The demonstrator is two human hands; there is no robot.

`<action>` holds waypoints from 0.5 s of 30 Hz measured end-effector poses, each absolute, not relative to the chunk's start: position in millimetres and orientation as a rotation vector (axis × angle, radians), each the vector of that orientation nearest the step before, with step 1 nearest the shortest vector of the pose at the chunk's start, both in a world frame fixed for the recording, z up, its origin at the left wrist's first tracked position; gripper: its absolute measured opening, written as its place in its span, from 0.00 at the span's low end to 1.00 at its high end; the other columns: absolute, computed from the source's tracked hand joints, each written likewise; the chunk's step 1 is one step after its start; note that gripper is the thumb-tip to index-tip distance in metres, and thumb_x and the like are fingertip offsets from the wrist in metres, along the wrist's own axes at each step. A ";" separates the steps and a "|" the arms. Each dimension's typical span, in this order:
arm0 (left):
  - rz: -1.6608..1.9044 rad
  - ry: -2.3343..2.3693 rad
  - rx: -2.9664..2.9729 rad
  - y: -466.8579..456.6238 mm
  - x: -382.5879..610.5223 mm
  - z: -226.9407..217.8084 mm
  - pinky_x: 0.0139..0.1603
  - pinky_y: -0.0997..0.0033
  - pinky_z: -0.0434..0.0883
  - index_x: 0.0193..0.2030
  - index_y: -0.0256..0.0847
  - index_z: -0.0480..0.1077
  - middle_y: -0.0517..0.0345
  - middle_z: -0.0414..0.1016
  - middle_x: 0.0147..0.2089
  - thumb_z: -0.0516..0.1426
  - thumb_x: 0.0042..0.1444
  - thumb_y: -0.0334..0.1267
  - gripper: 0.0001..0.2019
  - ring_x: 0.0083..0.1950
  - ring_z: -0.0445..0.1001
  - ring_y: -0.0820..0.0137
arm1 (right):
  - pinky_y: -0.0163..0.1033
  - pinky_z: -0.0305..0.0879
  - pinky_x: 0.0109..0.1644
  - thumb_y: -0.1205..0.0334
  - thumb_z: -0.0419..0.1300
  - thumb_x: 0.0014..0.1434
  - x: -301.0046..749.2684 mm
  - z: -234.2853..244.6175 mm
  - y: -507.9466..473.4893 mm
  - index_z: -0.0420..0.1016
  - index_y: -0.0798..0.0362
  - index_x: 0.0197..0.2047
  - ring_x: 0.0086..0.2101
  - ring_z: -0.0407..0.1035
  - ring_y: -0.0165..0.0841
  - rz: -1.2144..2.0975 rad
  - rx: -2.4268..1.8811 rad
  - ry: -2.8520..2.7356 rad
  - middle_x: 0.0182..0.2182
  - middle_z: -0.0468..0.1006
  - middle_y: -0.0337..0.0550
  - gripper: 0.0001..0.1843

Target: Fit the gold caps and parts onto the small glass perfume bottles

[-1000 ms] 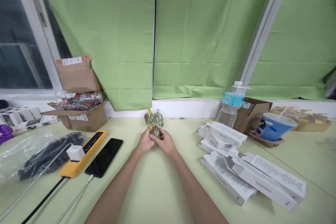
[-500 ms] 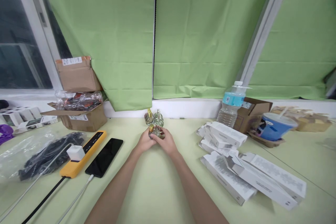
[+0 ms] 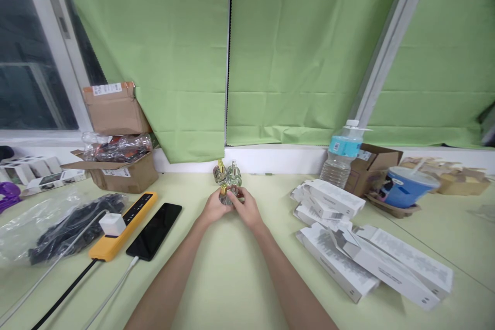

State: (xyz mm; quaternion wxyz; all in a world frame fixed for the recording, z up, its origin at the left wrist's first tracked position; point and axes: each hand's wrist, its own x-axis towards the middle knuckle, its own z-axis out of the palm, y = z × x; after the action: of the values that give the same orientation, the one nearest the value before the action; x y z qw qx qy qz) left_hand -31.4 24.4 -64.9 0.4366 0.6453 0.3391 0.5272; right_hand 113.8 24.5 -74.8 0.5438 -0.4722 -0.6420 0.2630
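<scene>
Both my hands meet at the middle of the table around a small round glass bottle with a gold spray top, like a perfume bottle point(image 3: 223, 197). My left hand point(image 3: 214, 210) closes on its left side. From the right, my right hand point(image 3: 247, 210) grips it, thumb across the front of the glass; some fingers are hidden behind. Just beyond stand two similar bottles: a gold-topped bottle point(image 3: 219, 173) on the left and a silver-topped bottle point(image 3: 234, 173) on the right.
Left lie a yellow power strip point(image 3: 110, 245), a black phone point(image 3: 154, 231), cables and a bagged dark item point(image 3: 77, 221), with cardboard boxes point(image 3: 124, 176) behind. Right are white cartons point(image 3: 340, 263), a water bottle point(image 3: 337, 162) and a blue cup point(image 3: 406, 188). Green blinds point(image 3: 309, 51) hang behind.
My right thumb has shifted slightly up and right on the glass, showing more of the held bottle. The two bottles behind have stayed in place.
</scene>
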 end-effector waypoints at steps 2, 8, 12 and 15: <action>1.317 0.862 1.605 25.0 -31.9 -65.7 0.58 0.54 0.69 0.55 0.41 0.70 0.48 0.77 0.52 0.70 0.38 0.33 0.33 0.54 0.74 0.56 | 0.43 0.70 0.44 0.38 0.59 0.56 114.2 -75.6 25.6 0.73 0.52 0.51 0.42 0.72 0.39 0.620 -1.136 -1.513 0.44 0.78 0.48 0.29; 1.305 0.890 1.642 26.4 -33.0 -68.2 0.54 0.56 0.71 0.53 0.41 0.71 0.49 0.77 0.50 0.69 0.41 0.34 0.29 0.49 0.76 0.59 | 0.42 0.69 0.43 0.37 0.57 0.57 115.1 -75.3 25.6 0.72 0.53 0.48 0.41 0.72 0.39 0.594 -1.159 -1.493 0.42 0.78 0.48 0.29; 1.295 0.913 1.626 26.4 -32.8 -68.5 0.49 0.60 0.72 0.50 0.40 0.71 0.52 0.78 0.47 0.67 0.41 0.32 0.26 0.45 0.76 0.60 | 0.40 0.68 0.42 0.37 0.55 0.59 116.0 -74.3 24.6 0.71 0.53 0.45 0.39 0.72 0.38 0.581 -1.167 -1.463 0.40 0.78 0.47 0.27; 1.296 0.936 1.594 27.8 -32.0 -70.0 0.44 0.64 0.72 0.46 0.39 0.71 0.54 0.78 0.41 0.65 0.39 0.30 0.23 0.41 0.76 0.62 | 0.39 0.67 0.40 0.37 0.53 0.60 116.7 -73.2 23.9 0.70 0.52 0.42 0.36 0.71 0.36 0.571 -1.177 -1.448 0.37 0.78 0.46 0.26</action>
State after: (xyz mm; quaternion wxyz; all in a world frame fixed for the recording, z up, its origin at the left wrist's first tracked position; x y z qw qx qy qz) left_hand -32.0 27.8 -70.0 0.4278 0.6384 0.3746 0.5188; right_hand 116.7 23.9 -73.2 0.5607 -0.4994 -0.6145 0.2422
